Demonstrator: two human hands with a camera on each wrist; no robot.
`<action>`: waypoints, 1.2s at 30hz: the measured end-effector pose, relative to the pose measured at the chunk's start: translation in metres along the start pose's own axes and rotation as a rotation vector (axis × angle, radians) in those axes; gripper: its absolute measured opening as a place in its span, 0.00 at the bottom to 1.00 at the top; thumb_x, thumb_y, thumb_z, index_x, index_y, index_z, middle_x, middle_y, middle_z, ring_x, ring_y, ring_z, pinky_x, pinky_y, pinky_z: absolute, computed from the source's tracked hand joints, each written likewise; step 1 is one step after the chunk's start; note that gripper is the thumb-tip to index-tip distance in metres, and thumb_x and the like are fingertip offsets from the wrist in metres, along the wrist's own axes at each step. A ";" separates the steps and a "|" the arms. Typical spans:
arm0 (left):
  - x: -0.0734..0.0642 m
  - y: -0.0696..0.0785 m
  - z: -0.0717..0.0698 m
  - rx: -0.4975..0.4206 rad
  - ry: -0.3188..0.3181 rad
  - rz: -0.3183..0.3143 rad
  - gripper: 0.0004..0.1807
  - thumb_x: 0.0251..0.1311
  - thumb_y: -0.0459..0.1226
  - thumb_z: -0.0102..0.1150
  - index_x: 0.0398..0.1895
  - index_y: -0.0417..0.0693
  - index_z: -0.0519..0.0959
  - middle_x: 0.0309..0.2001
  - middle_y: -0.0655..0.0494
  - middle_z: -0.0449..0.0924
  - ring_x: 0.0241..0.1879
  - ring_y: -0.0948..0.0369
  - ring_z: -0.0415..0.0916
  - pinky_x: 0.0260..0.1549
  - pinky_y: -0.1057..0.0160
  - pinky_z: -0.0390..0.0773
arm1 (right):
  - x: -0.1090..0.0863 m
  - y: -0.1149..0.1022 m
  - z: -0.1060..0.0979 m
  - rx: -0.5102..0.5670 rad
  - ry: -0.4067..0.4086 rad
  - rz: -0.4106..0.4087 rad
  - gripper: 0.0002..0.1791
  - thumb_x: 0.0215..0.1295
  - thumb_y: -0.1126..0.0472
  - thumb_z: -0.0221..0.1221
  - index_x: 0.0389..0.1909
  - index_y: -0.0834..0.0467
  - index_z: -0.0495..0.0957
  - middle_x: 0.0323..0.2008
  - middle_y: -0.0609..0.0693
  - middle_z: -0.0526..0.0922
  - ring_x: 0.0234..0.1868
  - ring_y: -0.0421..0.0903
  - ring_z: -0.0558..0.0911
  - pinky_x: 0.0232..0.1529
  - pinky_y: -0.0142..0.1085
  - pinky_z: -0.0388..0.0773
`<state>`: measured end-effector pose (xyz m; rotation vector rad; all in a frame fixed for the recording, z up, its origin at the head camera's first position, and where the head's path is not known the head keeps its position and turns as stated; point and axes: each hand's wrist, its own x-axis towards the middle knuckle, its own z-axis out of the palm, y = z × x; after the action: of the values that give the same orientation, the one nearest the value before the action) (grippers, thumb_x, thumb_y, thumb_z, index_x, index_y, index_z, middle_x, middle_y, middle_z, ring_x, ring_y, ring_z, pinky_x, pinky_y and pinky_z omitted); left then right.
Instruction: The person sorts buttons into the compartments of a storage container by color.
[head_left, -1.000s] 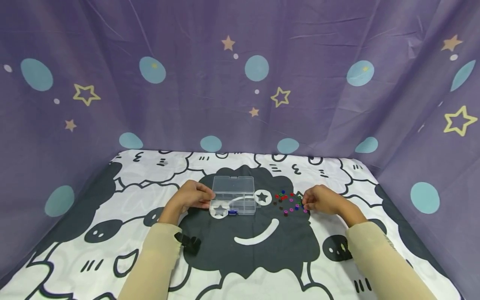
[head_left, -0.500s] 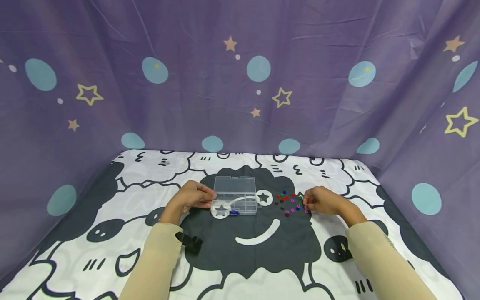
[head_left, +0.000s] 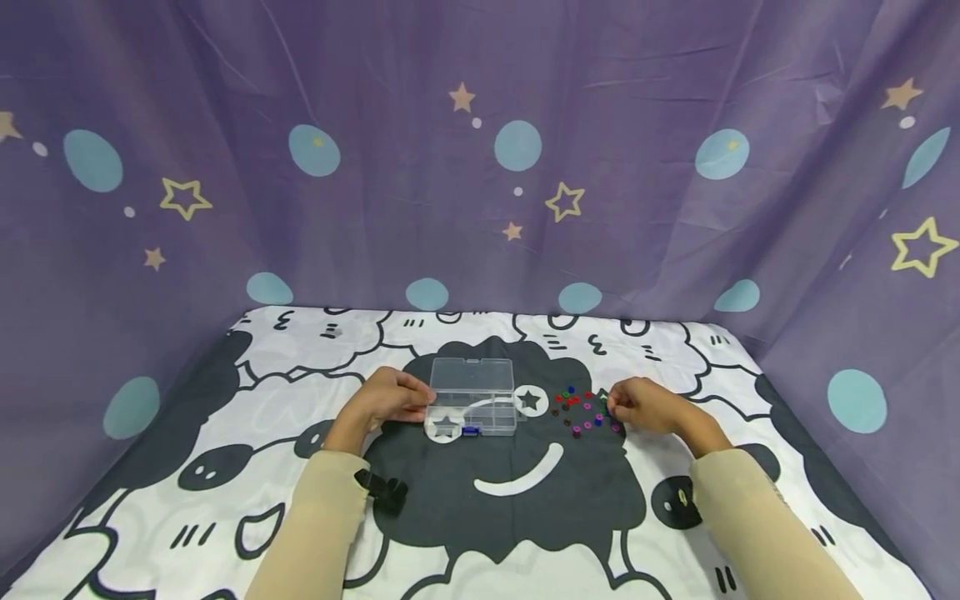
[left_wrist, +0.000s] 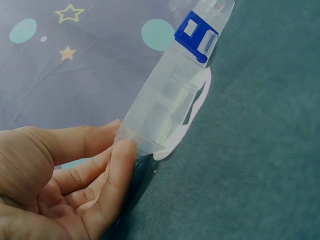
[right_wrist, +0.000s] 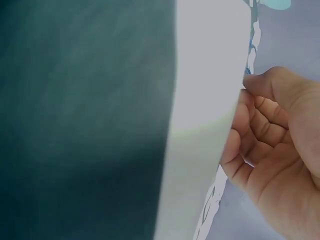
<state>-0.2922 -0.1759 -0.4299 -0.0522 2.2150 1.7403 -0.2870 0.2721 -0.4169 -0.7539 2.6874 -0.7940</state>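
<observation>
Left hand (head_left: 384,395) pinches the box (head_left: 472,397); hold it steady. Right hand (head_left: 647,404) curls by the beads (head_left: 573,401); can't tell if it's pinching.

The bench (head_left: 307,350) wears a cloth (head_left: 510,525) with black and white cartoon faces (a dark one is smiling in the middle). Upon it lie a clear box (head_left: 472,400), lid open, and, to its right, small coloured rings (head_left: 573,402), scattered.
</observation>
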 end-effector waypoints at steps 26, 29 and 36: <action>-0.001 0.001 0.000 0.000 0.002 -0.024 0.08 0.63 0.28 0.69 0.43 0.32 0.85 0.39 0.42 0.85 0.27 0.59 0.84 0.31 0.63 0.90 | 0.032 -0.039 0.019 -0.025 0.084 -0.183 0.09 0.73 0.70 0.55 0.32 0.58 0.78 0.21 0.40 0.72 0.20 0.35 0.68 0.23 0.30 0.70; -0.002 0.002 0.000 0.010 0.002 -0.024 0.08 0.63 0.28 0.68 0.43 0.32 0.85 0.39 0.42 0.85 0.27 0.59 0.84 0.31 0.62 0.90 | 0.037 -0.044 0.022 -0.043 0.097 -0.198 0.08 0.73 0.70 0.57 0.32 0.58 0.78 0.21 0.40 0.73 0.20 0.35 0.68 0.23 0.31 0.70; 0.000 0.003 0.000 0.001 0.008 -0.024 0.07 0.63 0.27 0.68 0.42 0.32 0.85 0.36 0.43 0.84 0.26 0.59 0.85 0.31 0.62 0.90 | 0.046 -0.056 0.029 -0.036 0.092 -0.203 0.08 0.73 0.69 0.57 0.31 0.59 0.78 0.20 0.40 0.69 0.21 0.35 0.67 0.24 0.30 0.67</action>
<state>-0.2926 -0.1748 -0.4268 -0.0853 2.2120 1.7289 -0.2925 0.1943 -0.4136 -1.0362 2.7442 -0.8472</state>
